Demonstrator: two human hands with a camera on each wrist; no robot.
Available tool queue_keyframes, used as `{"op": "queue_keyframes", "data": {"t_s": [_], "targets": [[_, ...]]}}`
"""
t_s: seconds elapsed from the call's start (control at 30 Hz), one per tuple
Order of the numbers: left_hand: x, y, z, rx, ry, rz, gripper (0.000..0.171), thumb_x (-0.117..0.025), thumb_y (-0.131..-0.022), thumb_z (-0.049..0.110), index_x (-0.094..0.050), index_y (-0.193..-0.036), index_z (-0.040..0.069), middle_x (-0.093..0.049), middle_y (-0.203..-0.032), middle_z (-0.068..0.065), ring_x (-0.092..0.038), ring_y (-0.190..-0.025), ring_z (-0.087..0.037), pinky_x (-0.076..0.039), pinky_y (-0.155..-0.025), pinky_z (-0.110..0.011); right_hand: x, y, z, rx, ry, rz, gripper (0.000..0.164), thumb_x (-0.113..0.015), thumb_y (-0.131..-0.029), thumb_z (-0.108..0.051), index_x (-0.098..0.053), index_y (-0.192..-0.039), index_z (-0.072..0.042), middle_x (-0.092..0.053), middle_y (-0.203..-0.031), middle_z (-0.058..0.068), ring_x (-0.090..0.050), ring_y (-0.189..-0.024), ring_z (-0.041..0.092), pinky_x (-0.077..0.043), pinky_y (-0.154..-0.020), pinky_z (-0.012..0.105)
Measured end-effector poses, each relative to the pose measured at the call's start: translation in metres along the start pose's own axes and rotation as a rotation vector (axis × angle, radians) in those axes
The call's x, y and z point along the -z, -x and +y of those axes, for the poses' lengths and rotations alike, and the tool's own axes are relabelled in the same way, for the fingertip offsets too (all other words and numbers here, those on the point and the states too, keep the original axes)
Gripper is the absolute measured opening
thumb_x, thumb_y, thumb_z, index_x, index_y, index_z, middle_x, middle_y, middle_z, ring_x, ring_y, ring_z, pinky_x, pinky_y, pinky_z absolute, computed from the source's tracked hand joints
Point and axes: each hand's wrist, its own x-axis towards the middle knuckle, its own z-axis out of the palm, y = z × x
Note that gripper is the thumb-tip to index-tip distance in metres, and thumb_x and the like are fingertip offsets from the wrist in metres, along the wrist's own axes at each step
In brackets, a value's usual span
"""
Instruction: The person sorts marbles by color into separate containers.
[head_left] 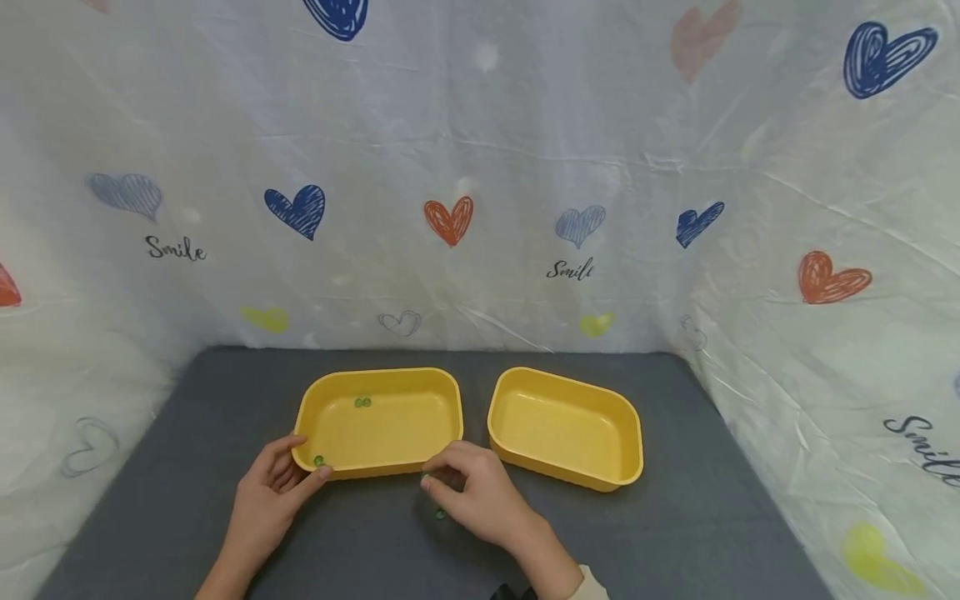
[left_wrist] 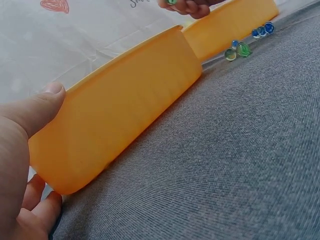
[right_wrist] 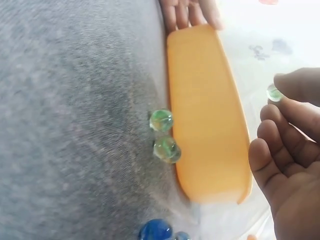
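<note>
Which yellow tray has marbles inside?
The left tray, the one the left hand holds: green marbles lie inside it, while none show in the right tray.

Dim head view, brighter right-wrist view, washed-out backdrop [right_wrist: 285, 30], blurred cloth [right_wrist: 75, 125]

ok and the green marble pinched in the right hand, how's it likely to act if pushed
The green marble looks round, so it would probably roll if pushed. Its glossy surface suggests it could slip from the right hand. Its translucent, glassy look hints that it is stiff.
</note>
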Motion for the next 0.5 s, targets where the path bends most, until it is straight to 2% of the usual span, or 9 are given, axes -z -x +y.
{"op": "queue_keyframes", "data": {"t_s": [0.07, 0.2, 0.5], "targets": [[-0.001, 0.000, 0.000, 0.016, 0.001, -0.004, 0.074, -0.086, -0.099, 0.029, -0.048, -0.158, 0.006, -0.048, -0.165, -0.022, -0.054, -0.126, 0.014, -0.052, -0.096, -0.007, 0.001, -0.001, -0.001, -0.001, -0.013, 0.009, 0.008, -0.078, -0.105, -0.021, -0.080, -0.113, -0.022, -0.072, -0.104, -0.011, -0.067, -0.091, 0.003, -0.063, -0.077, 0.026], [-0.002, 0.001, -0.002, 0.044, -0.001, -0.010, 0.075, -0.087, -0.098, 0.031, -0.048, -0.159, 0.007, -0.045, -0.167, -0.022, -0.054, -0.129, 0.011, -0.051, -0.097, -0.006, 0.000, -0.006, 0.000, -0.002, -0.038, 0.030, 0.010, -0.077, -0.106, -0.022, -0.081, -0.113, -0.016, -0.074, -0.104, -0.007, -0.068, -0.091, 0.005, -0.063, -0.078, 0.027], [0.001, -0.001, 0.002, 0.048, 0.007, -0.013, 0.076, -0.087, -0.098, 0.032, -0.047, -0.159, 0.008, -0.039, -0.171, -0.019, -0.052, -0.137, 0.004, -0.051, -0.098, -0.006, -0.004, -0.030, 0.002, -0.045, -0.085, 0.067, 0.016, -0.079, -0.104, -0.020, -0.083, -0.113, -0.007, -0.076, -0.100, -0.009, -0.069, -0.087, 0.008, -0.063, -0.079, 0.029]]}}
